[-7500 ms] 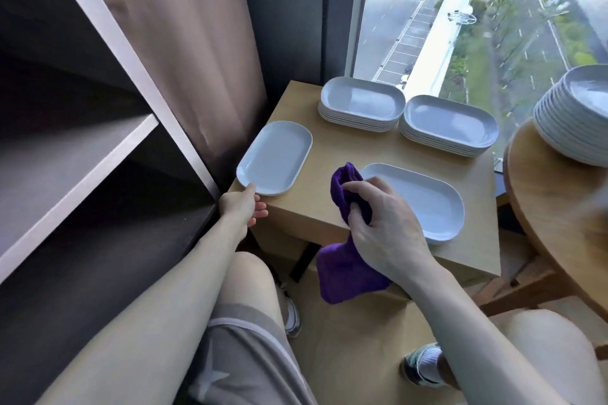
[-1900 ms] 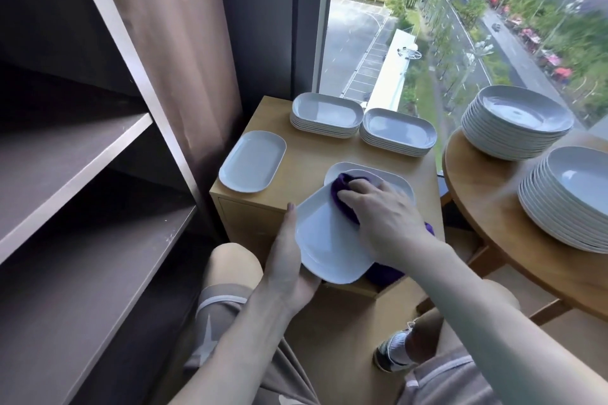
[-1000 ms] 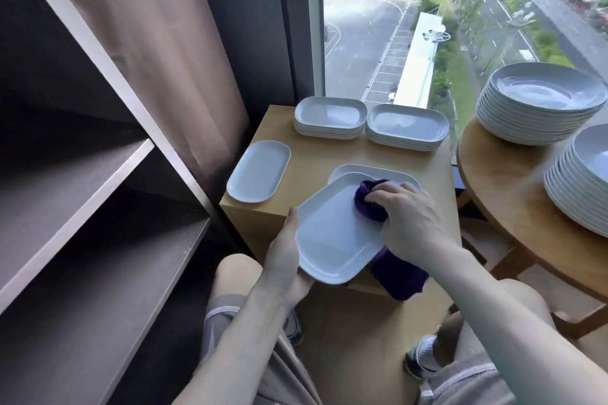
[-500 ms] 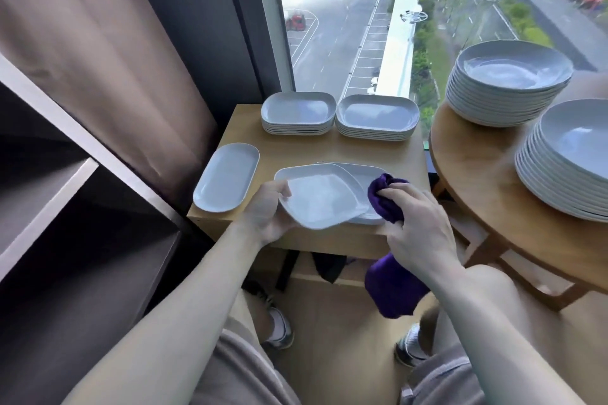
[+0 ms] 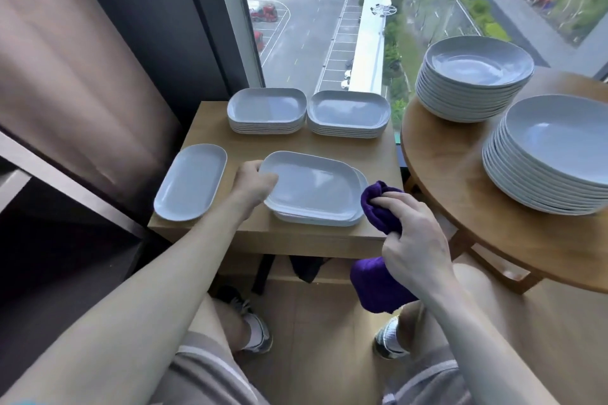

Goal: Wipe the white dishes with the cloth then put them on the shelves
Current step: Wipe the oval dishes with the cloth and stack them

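Note:
My left hand point(image 5: 253, 184) grips the left rim of a white rectangular dish point(image 5: 312, 187), which lies flat on top of another white dish on the small wooden table point(image 5: 250, 145). My right hand point(image 5: 414, 240) holds a bunched purple cloth point(image 5: 378, 207) just off the dish's right edge, with the cloth's tail hanging below the table front. A long white oval dish point(image 5: 190, 182) lies at the table's left. Two stacks of white rectangular dishes point(image 5: 266, 108) point(image 5: 348, 112) stand at the back by the window.
A round wooden table point(image 5: 460, 200) at the right carries two tall stacks of round white plates point(image 5: 473, 76) point(image 5: 556, 148). The dark shelf unit point(image 5: 49, 181) is at the left behind a brown curtain. My knees and shoes are below the small table.
The dish that my left hand held tilted for wiping has come down flat onto the other dish. My right hand with the cloth has drawn off it to the right.

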Demonstrator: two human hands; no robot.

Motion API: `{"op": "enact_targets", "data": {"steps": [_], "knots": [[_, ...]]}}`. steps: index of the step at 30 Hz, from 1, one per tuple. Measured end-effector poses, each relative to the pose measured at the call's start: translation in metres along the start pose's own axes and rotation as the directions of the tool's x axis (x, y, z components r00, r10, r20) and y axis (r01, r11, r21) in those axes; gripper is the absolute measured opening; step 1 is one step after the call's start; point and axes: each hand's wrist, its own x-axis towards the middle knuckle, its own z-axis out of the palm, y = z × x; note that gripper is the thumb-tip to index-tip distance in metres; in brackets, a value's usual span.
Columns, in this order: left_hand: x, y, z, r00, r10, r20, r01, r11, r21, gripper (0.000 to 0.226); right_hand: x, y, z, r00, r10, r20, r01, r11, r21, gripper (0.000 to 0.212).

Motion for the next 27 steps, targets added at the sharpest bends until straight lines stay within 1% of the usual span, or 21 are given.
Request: {"op": "enact_targets", "data": {"steps": [2, 4, 6, 8, 11, 15, 17, 18, 19, 20, 22, 24, 25, 27], "knots": [[0.004, -0.004, 0.006, 0.995, 0.073, -0.068, -0.066, 0.992, 0.104, 0.013, -0.001, -0.002, 0.002, 1.0, -0.001, 0.007, 0.001, 1.0, 0.018, 0.062], [0.005, -0.007, 0.012, 0.987, 0.108, -0.12, -0.09, 0.985, 0.149, 0.01, -0.003, -0.004, 0.005, 1.0, -0.002, 0.009, 0.002, 1.0, 0.03, 0.063], [0.006, -0.012, 0.018, 0.983, 0.11, -0.15, -0.088, 0.985, 0.147, 0.01, -0.005, -0.006, 0.007, 1.0, -0.012, 0.023, 0.011, 0.999, 0.035, 0.063], [0.007, -0.02, 0.023, 0.983, 0.093, -0.158, -0.075, 0.99, 0.117, 0.019, -0.006, -0.007, 0.009, 0.999, -0.024, 0.038, 0.023, 0.999, 0.038, 0.064], [0.006, -0.032, 0.03, 0.983, 0.092, -0.162, -0.072, 0.99, 0.123, 0.03, -0.008, -0.009, 0.009, 0.998, -0.042, 0.051, 0.04, 0.998, 0.041, 0.063], [0.009, -0.041, 0.03, 0.983, 0.115, -0.146, -0.096, 0.987, 0.13, 0.034, -0.009, -0.014, 0.012, 0.997, -0.044, 0.06, 0.041, 0.998, 0.053, 0.063], [0.011, -0.044, 0.028, 0.989, 0.068, -0.132, -0.05, 0.989, 0.14, 0.043, -0.011, -0.018, 0.016, 0.996, -0.052, 0.071, 0.049, 0.997, 0.052, 0.063], [0.011, -0.046, 0.027, 0.989, 0.026, -0.143, -0.007, 0.991, 0.135, 0.048, -0.013, -0.02, 0.019, 0.995, -0.059, 0.078, 0.055, 0.997, 0.053, 0.062], [0.009, -0.048, 0.024, 0.985, -0.016, -0.172, 0.035, 0.993, 0.111, 0.047, -0.016, -0.022, 0.022, 0.994, -0.067, 0.088, 0.062, 0.996, 0.058, 0.062], [0.006, -0.052, 0.021, 0.974, -0.06, -0.218, 0.072, 0.996, 0.049, 0.041, -0.017, -0.025, 0.026, 0.992, -0.076, 0.101, 0.07, 0.995, 0.067, 0.062], [0.0, -0.064, 0.01, 0.935, -0.182, -0.305, 0.124, 0.972, -0.198, 0.027, -0.019, -0.031, 0.034, 0.987, -0.096, 0.13, 0.084, 0.992, 0.093, 0.062], [-0.007, -0.079, -0.01, 0.886, -0.319, -0.336, 0.14, 0.876, -0.462, 0.025, -0.02, -0.039, 0.044, 0.981, -0.111, 0.16, 0.093, 0.989, 0.117, 0.063], [-0.01, -0.086, -0.021, 0.864, -0.376, -0.336, 0.141, 0.82, -0.555, 0.023, -0.02, -0.043, 0.049, 0.978, -0.122, 0.172, 0.101, 0.987, 0.125, 0.063], [-0.016, -0.097, -0.042, 0.828, -0.463, -0.317, 0.155, 0.731, -0.664, 0.021, -0.021, -0.052, 0.057, 0.97, -0.149, 0.191, 0.123, 0.982, 0.142, 0.062]]}}
